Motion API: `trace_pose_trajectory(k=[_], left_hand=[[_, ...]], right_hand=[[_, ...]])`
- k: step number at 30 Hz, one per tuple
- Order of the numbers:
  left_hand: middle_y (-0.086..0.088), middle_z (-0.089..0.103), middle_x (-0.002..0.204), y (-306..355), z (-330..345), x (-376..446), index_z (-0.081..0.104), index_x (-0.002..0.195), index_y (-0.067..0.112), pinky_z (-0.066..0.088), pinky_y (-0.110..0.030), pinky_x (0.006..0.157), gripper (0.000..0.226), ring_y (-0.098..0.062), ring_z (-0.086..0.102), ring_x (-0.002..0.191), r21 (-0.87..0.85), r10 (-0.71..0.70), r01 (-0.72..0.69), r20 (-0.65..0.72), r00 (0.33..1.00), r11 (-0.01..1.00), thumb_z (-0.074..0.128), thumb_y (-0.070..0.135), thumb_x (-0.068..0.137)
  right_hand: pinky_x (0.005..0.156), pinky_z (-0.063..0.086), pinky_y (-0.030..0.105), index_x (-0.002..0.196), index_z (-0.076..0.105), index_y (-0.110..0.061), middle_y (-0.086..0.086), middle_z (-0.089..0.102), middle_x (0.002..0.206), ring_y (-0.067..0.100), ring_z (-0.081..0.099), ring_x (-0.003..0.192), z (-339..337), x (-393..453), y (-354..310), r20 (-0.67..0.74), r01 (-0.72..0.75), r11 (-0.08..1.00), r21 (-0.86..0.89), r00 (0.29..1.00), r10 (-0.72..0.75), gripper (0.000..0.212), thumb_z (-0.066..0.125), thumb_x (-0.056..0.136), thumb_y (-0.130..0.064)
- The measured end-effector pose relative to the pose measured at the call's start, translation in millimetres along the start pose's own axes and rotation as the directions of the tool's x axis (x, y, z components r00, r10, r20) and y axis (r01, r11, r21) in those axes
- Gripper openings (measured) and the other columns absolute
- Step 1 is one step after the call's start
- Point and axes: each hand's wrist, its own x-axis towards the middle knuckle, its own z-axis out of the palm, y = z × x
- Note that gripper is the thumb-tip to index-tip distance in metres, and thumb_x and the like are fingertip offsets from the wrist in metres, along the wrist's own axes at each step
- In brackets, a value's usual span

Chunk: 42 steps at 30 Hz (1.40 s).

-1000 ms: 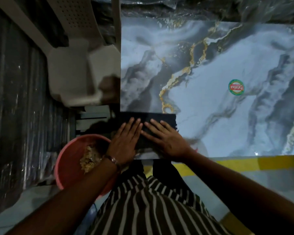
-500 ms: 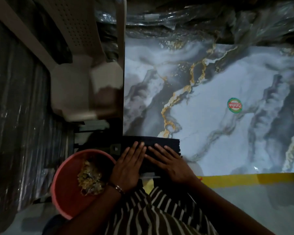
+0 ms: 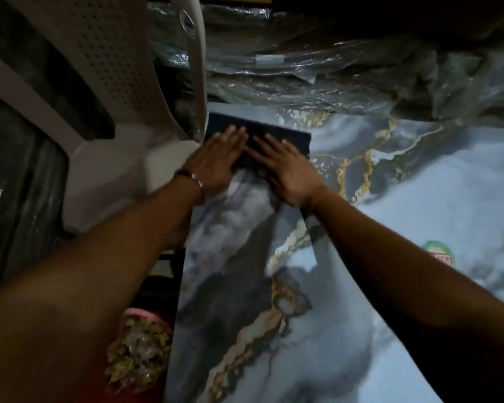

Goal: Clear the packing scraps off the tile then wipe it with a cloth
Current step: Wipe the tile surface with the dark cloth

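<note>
On the far left I see a white plastic chair (image 3: 134, 82) with a perforated back, standing just beside the tile's left edge. Below it, low in my view, a pink tub (image 3: 137, 314) holds crumpled packing scraps (image 3: 137, 353), pale and shiny, just beside the tile's left edge. My left hand (image 3: 216, 161), a bangle (image 3: 194, 178) at its wrist, lies flat with fingers straight, pressing down on the dark cloth (image 3: 285, 138); nothing is gripped. The cloth is a folded navy rectangle sitting at the tile's far left corner. My right hand (image 3: 288, 173) lies beside the left, likewise spread flat, palm down on the cloth. The tile (image 3: 419, 199) is glossy, marbled grey and white with gold veins, and bears a round green-rimmed sticker (image 3: 440, 254) toward the right. Crinkled clear plastic sheeting (image 3: 332, 71) lies beyond its far edge.
</note>
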Motion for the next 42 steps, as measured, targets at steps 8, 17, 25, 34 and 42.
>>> trace_pose_trajectory(k=[8, 17, 25, 34, 42], left_hand=[[-0.022, 0.027, 0.164, -39.9, -27.9, 81.4, 0.024, 0.158, 0.002, 0.020, -0.050, 0.122, 0.069, -0.039, 0.023, 0.153, -0.023, -0.070, 0.069, -0.037, 0.997, 0.997, 0.049, 0.030, 0.100], [-0.012, 0.014, 0.169, 58.9, 14.1, -98.2, 0.017, 0.162, 0.009, 0.015, -0.050, 0.125, 0.089, -0.034, 0.012, 0.157, 0.006, -0.120, 0.120, -0.062, 0.991, 0.993, 0.060, 0.014, 0.083], [-0.008, 0.019, 0.170, 235.3, 76.4, -333.4, 0.027, 0.159, 0.010, 0.021, -0.049, 0.121, 0.091, -0.030, 0.017, 0.157, -0.048, -0.155, 0.156, 0.018, 0.988, 0.987, 0.060, 0.010, 0.075], [-0.007, 0.020, 0.169, 276.1, 64.7, -335.9, 0.033, 0.158, 0.010, 0.021, -0.046, 0.121, 0.077, -0.029, 0.023, 0.155, -0.012, -0.077, 0.080, 0.154, 0.985, 0.997, 0.043, 0.020, 0.082], [-0.009, 0.016, 0.170, 245.6, 55.1, -179.1, 0.023, 0.161, 0.009, 0.022, -0.049, 0.122, 0.091, -0.031, 0.016, 0.157, -0.028, -0.058, 0.060, 0.069, 0.996, 0.998, 0.056, 0.023, 0.077]], right_hand=[[0.118, 0.033, 0.054, 0.160, 0.028, -0.035, 0.004, 0.032, 0.166, 0.033, 0.033, 0.150, -21.2, 84.5, 69.6, -0.032, 0.051, 0.998, -0.045, 0.998, -0.052, 0.059, 0.035, 0.102, -0.043], [0.125, 0.018, 0.051, 0.163, 0.025, -0.032, -0.001, 0.022, 0.170, 0.030, 0.018, 0.158, 13.7, -57.4, -39.1, -0.033, 0.179, 0.984, 0.024, 0.983, -0.178, 0.063, 0.031, 0.102, -0.049], [0.127, 0.018, 0.049, 0.164, 0.003, -0.036, -0.009, 0.000, 0.173, 0.020, -0.004, 0.160, 51.3, -297.9, -203.7, 0.060, 0.137, 0.974, 0.178, 0.987, -0.150, 0.067, 0.031, 0.104, -0.041], [0.124, 0.022, 0.046, 0.164, 0.010, -0.035, -0.008, 0.005, 0.173, 0.019, 0.003, 0.160, 53.4, -355.4, -206.5, 0.108, 0.037, 0.985, 0.167, 0.993, -0.056, 0.059, 0.025, 0.108, -0.047], [0.125, 0.019, 0.048, 0.164, 0.013, -0.036, -0.008, 0.008, 0.172, 0.019, 0.003, 0.160, 39.4, -281.7, -70.3, 0.030, 0.020, 0.994, 0.112, 0.999, -0.024, 0.068, 0.042, 0.102, -0.040]])
